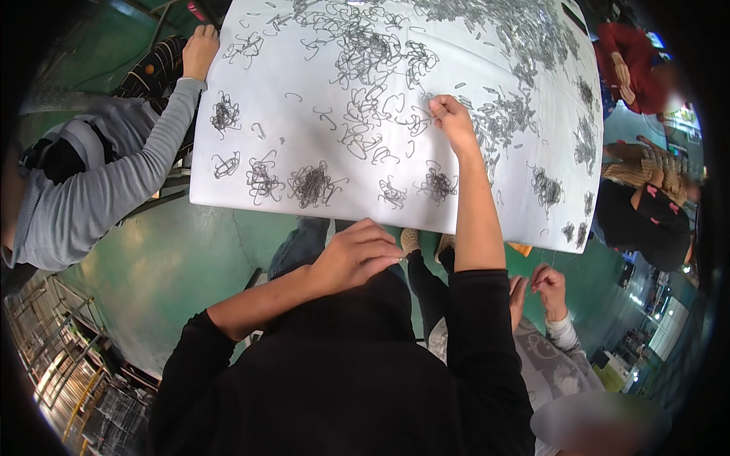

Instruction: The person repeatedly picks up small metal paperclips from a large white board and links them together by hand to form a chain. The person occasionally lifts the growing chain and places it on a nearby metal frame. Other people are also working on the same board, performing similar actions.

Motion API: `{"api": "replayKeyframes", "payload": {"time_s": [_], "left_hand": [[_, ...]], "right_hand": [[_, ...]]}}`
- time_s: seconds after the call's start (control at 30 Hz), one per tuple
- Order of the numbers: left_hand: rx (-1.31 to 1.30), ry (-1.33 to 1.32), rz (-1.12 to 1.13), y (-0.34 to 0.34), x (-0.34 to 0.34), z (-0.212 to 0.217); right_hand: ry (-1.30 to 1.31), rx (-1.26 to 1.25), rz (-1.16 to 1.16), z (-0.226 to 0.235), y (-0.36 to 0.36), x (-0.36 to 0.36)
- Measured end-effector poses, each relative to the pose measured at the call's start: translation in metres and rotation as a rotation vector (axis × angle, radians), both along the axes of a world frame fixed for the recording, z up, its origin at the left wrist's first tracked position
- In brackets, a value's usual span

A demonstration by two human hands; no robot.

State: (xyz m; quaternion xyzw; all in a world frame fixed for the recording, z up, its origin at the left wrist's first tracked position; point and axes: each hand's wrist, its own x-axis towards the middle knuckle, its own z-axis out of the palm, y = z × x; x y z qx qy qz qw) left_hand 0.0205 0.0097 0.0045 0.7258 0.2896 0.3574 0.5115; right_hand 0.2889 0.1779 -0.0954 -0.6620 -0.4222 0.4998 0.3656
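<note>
Now we are sorting wire hooks (357, 133) on the white desk (228, 76): our right hand (450, 118) is pinching some mid-desk, our left hand (357, 254) is curled shut below the desk's edge; next calls for careful untangling.

Near edge: small tangles of wire hooks (310, 185) are sitting in a row along the white table (228, 194), with bare gaps showing between them.
Left part: scattered single hooks are leaving open white surface (the widest free patch).
Far middle and right edge: dense hook heaps (525, 34) are crowding the way.
Far left corner: a grey-sleeved person's hand (200, 50) is resting on the edge.
Centre: the right hand (450, 116) is lying among loose hooks.
</note>
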Motion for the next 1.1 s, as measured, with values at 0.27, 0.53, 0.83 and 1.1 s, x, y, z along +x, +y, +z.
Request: {"api": "replayKeyframes", "payload": {"time_s": [0.27, 0.53, 0.83, 1.1], "left_hand": [[0.057, -0.007, -0.055, 0.0, -0.007, -0.009], [0.031, -0.022, -0.109, -0.004, -0.008, -0.005], [0.05, -0.112, -0.172, -0.007, 0.004, 0.0], [0.114, -0.137, -0.256, -0.015, 0.02, -0.003]], "right_hand": [[0.337, 0.179, -0.598, 0.008, -0.099, -0.023], [0.245, 0.366, -0.676, 0.119, -0.224, -0.108], [0.3, 0.358, -0.862, 0.15, -0.281, -0.163], [0.054, 0.534, -0.944, 0.131, -0.288, -0.166]]}}
